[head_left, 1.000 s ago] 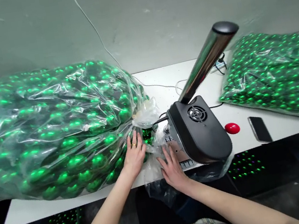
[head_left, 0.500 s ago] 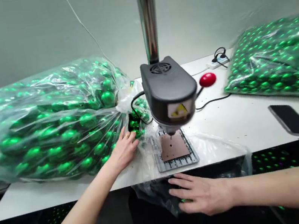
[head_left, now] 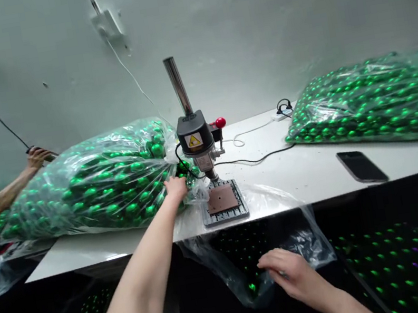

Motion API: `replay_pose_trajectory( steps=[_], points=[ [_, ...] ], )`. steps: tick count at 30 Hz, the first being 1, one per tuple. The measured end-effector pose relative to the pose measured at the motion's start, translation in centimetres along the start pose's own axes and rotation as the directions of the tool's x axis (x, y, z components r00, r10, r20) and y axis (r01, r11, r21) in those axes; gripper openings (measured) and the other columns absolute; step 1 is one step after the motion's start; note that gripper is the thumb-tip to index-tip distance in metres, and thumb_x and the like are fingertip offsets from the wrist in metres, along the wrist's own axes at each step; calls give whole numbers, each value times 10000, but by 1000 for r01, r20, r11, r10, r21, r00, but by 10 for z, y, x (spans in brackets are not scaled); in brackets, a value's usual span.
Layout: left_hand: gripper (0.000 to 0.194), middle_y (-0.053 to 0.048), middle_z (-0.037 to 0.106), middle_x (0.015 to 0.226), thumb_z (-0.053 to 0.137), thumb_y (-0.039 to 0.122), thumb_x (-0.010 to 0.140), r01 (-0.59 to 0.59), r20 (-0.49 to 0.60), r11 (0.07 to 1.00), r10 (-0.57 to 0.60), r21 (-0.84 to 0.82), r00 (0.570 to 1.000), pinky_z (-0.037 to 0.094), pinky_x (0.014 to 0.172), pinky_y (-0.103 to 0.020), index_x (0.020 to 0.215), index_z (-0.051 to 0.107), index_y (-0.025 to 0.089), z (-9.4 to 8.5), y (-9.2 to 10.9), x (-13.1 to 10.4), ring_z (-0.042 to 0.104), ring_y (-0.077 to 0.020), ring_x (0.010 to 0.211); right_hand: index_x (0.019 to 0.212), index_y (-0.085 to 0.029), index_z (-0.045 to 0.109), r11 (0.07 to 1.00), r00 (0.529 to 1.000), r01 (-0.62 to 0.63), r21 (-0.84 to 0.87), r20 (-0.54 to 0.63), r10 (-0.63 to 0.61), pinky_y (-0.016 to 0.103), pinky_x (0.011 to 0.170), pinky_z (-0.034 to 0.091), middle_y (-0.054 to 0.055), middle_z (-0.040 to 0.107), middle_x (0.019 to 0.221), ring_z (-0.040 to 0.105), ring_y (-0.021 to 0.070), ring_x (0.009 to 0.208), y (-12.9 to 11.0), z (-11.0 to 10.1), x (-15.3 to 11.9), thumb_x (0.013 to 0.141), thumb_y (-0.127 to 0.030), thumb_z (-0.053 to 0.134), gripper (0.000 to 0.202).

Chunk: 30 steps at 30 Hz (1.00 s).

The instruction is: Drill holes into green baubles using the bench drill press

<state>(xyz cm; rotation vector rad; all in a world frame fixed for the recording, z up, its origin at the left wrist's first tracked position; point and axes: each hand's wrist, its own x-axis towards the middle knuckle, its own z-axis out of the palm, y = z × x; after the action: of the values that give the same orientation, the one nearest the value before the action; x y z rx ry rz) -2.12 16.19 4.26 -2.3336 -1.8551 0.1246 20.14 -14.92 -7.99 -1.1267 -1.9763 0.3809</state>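
Observation:
My left hand [head_left: 176, 186] reaches to the gathered mouth of a large clear bag [head_left: 89, 187] of shiny green balls. Its fingers bend down among the balls there, and the fingertips are hidden. My right hand [head_left: 290, 271] hovers below the table edge with its thumb apart from its bent fingers; nothing shows between them. Beside it hangs a clear plastic bag [head_left: 250, 283] with a green ball low inside. Between the hands stands a small bench drill press [head_left: 195, 132] with a red-knobbed lever. A brown plate [head_left: 222, 198] with a dark hole lies on its slotted base.
Another bag of green balls [head_left: 376, 102] lies at the right, with a phone [head_left: 362, 166] in front of it. A power strip [head_left: 284, 112] sits behind. Someone else's hand [head_left: 36, 157] holds a dark corded tool at far left. Many green balls show under the table.
The view has pulled back and shows more wall and another person's arm. My right hand has shifted lower and right, its spread fingers now bent. My left hand stays at the bag's mouth.

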Motion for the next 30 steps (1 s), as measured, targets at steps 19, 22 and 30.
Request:
replay_pose_trajectory(
  steps=[19,22,30],
  points=[
    [415,-186,525,1321,506,218,917,-7,23,996,5,85,1000,311,1043,-662,1313,595,305,27,-6,0,509,-380,1244,886,-222,744,932,983,-166,321,-21,182,201,705,556,2,756,835,726,120,765,44,-8,70,899,-180,537,212],
    [427,-187,508,1323,538,177,877,-12,3,996,12,86,1000,265,1062,-697,1281,612,292,29,-4,2,516,-391,1233,913,-223,747,913,946,-252,322,-117,302,229,748,579,15,760,869,729,134,798,65,-29,101,905,-239,572,176],
    [521,-192,456,1425,516,67,833,-128,-66,982,138,136,988,190,1124,-679,1314,566,259,46,5,-4,561,-360,1197,933,-196,722,880,879,-333,338,-226,419,325,809,605,40,755,892,722,167,844,88,-26,148,908,-264,545,192]
  ],
)
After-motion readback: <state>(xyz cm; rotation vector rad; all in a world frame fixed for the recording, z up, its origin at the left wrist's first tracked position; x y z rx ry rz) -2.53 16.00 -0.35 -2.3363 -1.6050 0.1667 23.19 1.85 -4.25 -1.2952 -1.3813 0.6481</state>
